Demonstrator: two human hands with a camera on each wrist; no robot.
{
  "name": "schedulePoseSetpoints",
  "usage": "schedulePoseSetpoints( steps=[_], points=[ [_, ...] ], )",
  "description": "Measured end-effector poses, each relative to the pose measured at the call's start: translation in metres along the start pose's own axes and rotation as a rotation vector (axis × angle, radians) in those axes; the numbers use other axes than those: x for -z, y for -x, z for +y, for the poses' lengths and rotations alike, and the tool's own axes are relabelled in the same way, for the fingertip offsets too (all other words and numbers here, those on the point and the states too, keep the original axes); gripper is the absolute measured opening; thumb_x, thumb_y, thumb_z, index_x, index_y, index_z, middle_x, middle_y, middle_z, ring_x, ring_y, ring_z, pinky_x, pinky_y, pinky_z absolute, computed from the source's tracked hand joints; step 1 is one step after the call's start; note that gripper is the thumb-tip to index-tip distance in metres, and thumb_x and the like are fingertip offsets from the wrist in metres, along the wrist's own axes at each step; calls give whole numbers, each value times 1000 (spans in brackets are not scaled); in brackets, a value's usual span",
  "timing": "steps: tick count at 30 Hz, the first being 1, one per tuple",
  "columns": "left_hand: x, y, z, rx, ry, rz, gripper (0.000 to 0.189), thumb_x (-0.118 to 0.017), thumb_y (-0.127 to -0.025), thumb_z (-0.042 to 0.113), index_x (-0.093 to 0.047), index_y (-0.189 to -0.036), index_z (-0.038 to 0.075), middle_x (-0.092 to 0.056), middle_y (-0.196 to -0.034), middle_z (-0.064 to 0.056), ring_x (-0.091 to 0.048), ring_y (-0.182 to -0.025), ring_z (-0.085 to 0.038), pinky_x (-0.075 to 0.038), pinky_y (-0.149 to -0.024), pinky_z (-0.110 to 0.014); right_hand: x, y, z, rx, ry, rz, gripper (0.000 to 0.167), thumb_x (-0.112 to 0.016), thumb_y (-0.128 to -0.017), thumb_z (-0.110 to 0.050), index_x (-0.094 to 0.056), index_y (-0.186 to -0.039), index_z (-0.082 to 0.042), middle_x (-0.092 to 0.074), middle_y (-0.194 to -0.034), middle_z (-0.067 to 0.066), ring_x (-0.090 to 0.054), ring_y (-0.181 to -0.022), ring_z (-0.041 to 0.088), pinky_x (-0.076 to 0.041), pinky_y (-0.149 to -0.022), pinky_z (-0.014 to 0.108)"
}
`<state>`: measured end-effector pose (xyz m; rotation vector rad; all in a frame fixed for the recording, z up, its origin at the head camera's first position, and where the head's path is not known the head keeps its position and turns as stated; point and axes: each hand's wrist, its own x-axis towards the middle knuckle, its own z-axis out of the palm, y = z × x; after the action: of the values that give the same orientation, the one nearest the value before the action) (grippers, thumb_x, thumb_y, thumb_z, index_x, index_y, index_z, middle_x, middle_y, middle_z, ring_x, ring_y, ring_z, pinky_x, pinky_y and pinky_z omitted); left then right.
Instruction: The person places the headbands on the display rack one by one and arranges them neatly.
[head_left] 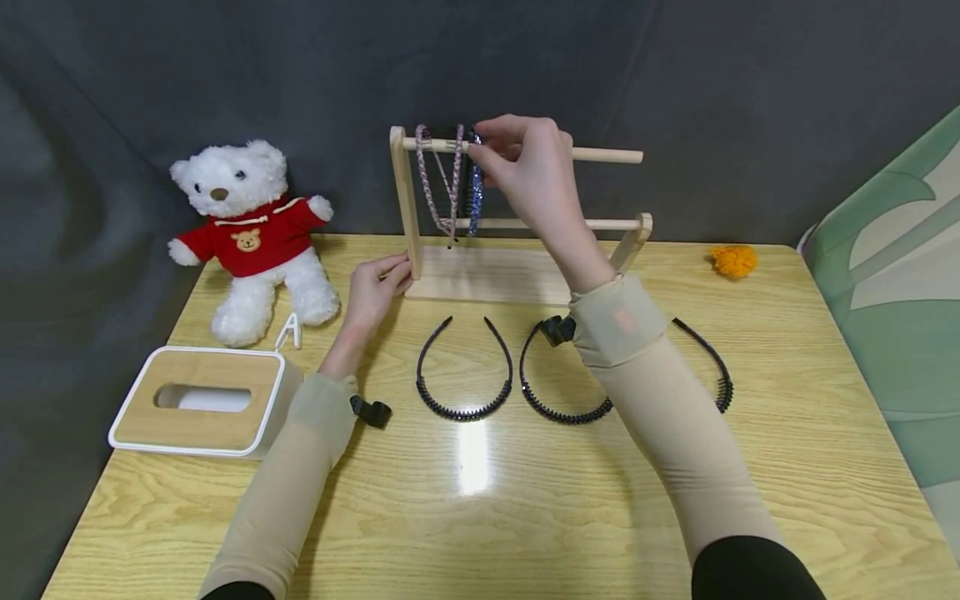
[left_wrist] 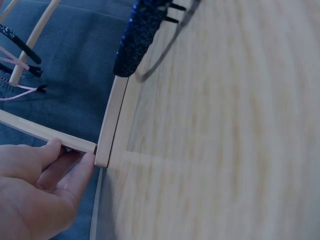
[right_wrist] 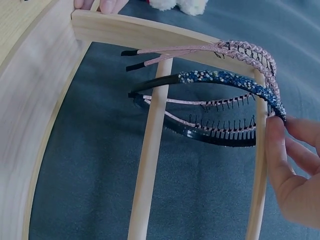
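Observation:
A wooden headband rack (head_left: 491,275) stands at the back of the table, with an upper and a lower rod. Two pink braided headbands (head_left: 457,179) hang on its upper rod near the left post. Beside them is a blue glittery headband (right_wrist: 220,77), its top pinched between the thumb and fingers of my right hand (head_left: 536,171). This headband loops over the upper rod, and its ends reach past the lower rod. My left hand (head_left: 375,292) grips the foot of the left post (left_wrist: 50,135) between thumb and fingers.
Black toothed headbands (head_left: 465,414) lie in a row before the rack, one partly under my right sleeve. On the left are a white teddy bear (head_left: 258,242) in a red top, a tissue box (head_left: 142,417) and a white letter A (head_left: 289,332). An orange fluffy piece (head_left: 733,261) lies right.

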<state>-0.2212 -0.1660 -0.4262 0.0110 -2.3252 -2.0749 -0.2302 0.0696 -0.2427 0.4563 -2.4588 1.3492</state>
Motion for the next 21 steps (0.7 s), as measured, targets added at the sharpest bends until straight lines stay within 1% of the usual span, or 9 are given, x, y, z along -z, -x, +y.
schedulePoseSetpoints(
  steps=[7,15,21],
  points=[
    [0,1,-1,-2,-1,3,31,-60,-110,3,-66,-138,-9,-64,-141,-28,-67,-124,-39,-61,-100,-25,1,-1,1,17,36,17,28,-72,-105,-14,-76,-130,-1,-78,-108,13,-78,-88,25,-66,-76,21],
    [0,1,0,-12,-2,-1,31,-60,-110,3,-66,-139,-8,-63,-142,-27,-66,-125,-39,-61,-99,-24,2,0,1,17,37,16,29,-71,-106,-14,-75,-132,0,-68,-112,14,-78,-91,23,-65,-75,19],
    [1,1,0,3,-12,-7,32,-59,-111,4,-65,-140,-8,-63,-142,-28,-66,-126,-39,-60,-101,-25,3,1,1,25,42,15,31,-70,-107,-18,-75,-132,-1,-69,-112,12,-77,-88,21,-64,-75,20]
  ],
)
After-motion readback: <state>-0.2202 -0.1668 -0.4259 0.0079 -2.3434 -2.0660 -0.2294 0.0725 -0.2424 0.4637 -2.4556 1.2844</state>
